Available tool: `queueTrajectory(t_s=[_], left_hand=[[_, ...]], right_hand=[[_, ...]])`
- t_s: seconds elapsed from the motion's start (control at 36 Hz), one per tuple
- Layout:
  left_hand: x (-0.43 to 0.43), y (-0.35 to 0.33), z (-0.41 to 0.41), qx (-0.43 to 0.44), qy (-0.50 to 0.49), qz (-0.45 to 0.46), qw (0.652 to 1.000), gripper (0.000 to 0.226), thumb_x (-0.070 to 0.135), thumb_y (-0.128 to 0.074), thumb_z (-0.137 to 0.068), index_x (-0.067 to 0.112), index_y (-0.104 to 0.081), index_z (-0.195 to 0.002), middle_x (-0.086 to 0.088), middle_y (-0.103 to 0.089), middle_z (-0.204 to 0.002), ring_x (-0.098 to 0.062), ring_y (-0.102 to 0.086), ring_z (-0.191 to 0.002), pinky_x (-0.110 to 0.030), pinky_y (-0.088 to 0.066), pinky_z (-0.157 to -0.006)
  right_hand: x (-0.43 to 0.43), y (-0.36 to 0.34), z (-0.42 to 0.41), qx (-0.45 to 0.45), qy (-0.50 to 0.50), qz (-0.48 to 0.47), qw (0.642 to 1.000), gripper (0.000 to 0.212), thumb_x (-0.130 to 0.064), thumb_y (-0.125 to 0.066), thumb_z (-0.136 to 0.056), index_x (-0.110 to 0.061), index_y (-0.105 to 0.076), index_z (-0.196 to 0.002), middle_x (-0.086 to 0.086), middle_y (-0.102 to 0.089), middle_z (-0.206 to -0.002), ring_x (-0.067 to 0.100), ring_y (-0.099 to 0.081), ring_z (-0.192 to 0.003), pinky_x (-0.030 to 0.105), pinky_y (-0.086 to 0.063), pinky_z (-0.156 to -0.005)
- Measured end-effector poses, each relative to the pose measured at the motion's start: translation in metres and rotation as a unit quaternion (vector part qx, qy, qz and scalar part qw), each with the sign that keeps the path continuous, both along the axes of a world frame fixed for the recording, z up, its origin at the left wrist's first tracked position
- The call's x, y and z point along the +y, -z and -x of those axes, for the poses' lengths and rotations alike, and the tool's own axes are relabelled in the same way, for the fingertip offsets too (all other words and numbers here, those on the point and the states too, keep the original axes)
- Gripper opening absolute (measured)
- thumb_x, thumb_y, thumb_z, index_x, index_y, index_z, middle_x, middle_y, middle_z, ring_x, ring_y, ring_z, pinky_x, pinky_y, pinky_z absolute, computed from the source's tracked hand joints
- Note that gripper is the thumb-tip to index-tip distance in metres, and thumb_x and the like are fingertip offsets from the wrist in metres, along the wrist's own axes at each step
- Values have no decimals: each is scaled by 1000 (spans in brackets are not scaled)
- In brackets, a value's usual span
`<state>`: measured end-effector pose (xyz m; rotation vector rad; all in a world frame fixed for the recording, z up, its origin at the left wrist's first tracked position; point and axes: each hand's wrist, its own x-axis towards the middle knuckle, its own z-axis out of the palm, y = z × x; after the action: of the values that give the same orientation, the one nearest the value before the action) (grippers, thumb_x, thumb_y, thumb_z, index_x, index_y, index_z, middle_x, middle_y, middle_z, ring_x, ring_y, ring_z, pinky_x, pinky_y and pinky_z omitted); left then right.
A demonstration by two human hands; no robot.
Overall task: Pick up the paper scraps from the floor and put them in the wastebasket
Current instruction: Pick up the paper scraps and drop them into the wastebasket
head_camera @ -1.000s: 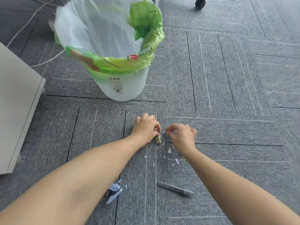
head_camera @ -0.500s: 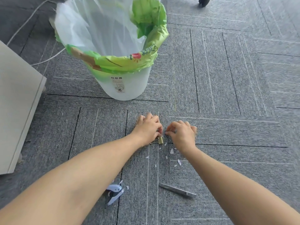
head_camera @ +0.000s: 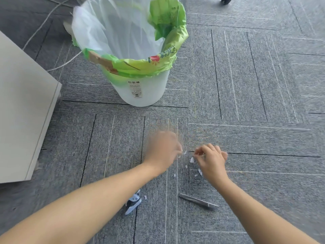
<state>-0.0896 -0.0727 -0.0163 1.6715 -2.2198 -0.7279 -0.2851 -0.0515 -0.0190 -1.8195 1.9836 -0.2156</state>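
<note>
The paper scraps (head_camera: 191, 159) are tiny, white and ragged, strewn on the grey carpet floor (head_camera: 263, 85) between and just near of the two hands; about seven can be counted, though some may be lost in blur; one more white fleck (head_camera: 145, 196) lies nearer, beside a pale blue clip-like object (head_camera: 132, 204). The left hand (head_camera: 162, 152) is smeared by motion, fingers curled together, and whether it holds anything cannot be told; a scrap (head_camera: 185, 152) shows right at its fingertips. The right hand (head_camera: 212, 159) is low over the floor, thumb and forefinger pinched together, seemingly on a small scrap, though that is too small to confirm. One wastebasket (head_camera: 144, 92), white with a clear liner and a green printed bag folded over its rim, stands upright far of the hands, well apart from the scraps. One grey utility knife (head_camera: 198, 201) lies near right; a pale cabinet (head_camera: 22, 111) stands at the left.
</note>
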Motion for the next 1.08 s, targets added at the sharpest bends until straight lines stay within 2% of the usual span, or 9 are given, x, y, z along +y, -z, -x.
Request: queueTrajectory(t_s=[0.08, 0.14, 0.25, 0.36, 0.44, 0.67, 0.83, 0.94, 1.08], left_hand=[[10, 7, 1, -30, -5, -26, 999, 10, 42, -65, -85, 34, -65, -90, 14, -45, -132, -17, -24, -129, -37, -13, -105], [14, 11, 1, -56, -2, -40, 998, 10, 44, -64, -86, 35, -65, -90, 14, -43, -137, -17, -22, -133, -42, -13, -109], [19, 13, 4, -79, -10, -37, 996, 12, 48, -64, -86, 36, -65, -90, 15, -45, -135, -17, -26, -132, -43, -14, -107], [21, 12, 7, -65, -29, -27, 997, 12, 46, -66, -84, 37, -63, -92, 17, -47, -131, -16, -29, -132, -43, -16, -108], [20, 12, 7, -54, -38, -36, 997, 14, 47, -67, -83, 40, -62, -95, 18, -46, -133, -16, -30, -132, -45, -19, -109], [11, 7, 6, -50, -25, -64, 996, 15, 50, -69, -78, 42, -68, -90, 20, -41, -141, -19, -21, -137, -48, -12, -111], [12, 6, 6, -52, -27, -61, 996, 12, 50, -69, -79, 41, -69, -86, 21, -42, -141, -19, -21, -136, -44, -9, -109], [12, 6, 7, -71, -8, -60, 996, 12, 48, -66, -83, 39, -67, -89, 20, -41, -141, -18, -20, -135, -46, -10, -109], [20, 5, 10, -104, 15, -53, 993, 9, 40, -59, -90, 35, -65, -94, 17, -37, -145, -19, -17, -139, -49, -6, -113]], right_hand=[[15, 6, 5, -7, 23, -28, 999, 5, -40, -67, -84, -38, -63, -83, -21, -53, -86, 10, -42, -93, 34, -28, -83], [20, 8, 3, 4, 34, -42, 999, 8, -45, -68, -82, -38, -64, -82, -21, -53, -86, 9, -41, -92, 33, -23, -81], [25, 5, -5, 43, 35, -46, 997, 12, -48, -68, -82, -37, -64, -87, -20, -52, -89, 9, -40, -93, 30, -13, -72], [28, 1, -10, 38, 60, -24, 997, 22, -45, -69, -81, -39, -58, -99, -19, -51, -97, 10, -39, -99, 29, -19, -79], [29, 0, -11, 53, 55, -23, 997, 27, -46, -69, -81, -44, -58, -106, -19, -52, -102, 10, -38, -101, 29, -16, -80], [27, 1, -10, 15, 60, -34, 998, 12, -45, -68, -82, -38, -64, -91, -20, -50, -97, 11, -37, -99, 33, -28, -82], [22, -1, -11, 44, 48, -38, 997, 14, -50, -67, -82, -40, -64, -91, -21, -51, -97, 9, -37, -97, 31, -12, -74], [21, -4, -12, 51, 32, -42, 997, 11, -48, -65, -84, -38, -65, -91, -19, -51, -98, 11, -36, -100, 30, -13, -76], [24, -5, -15, 107, -15, -41, 993, 12, -47, -57, -90, -40, -64, -97, -17, -53, -101, 13, -39, -102, 33, -21, -84]])
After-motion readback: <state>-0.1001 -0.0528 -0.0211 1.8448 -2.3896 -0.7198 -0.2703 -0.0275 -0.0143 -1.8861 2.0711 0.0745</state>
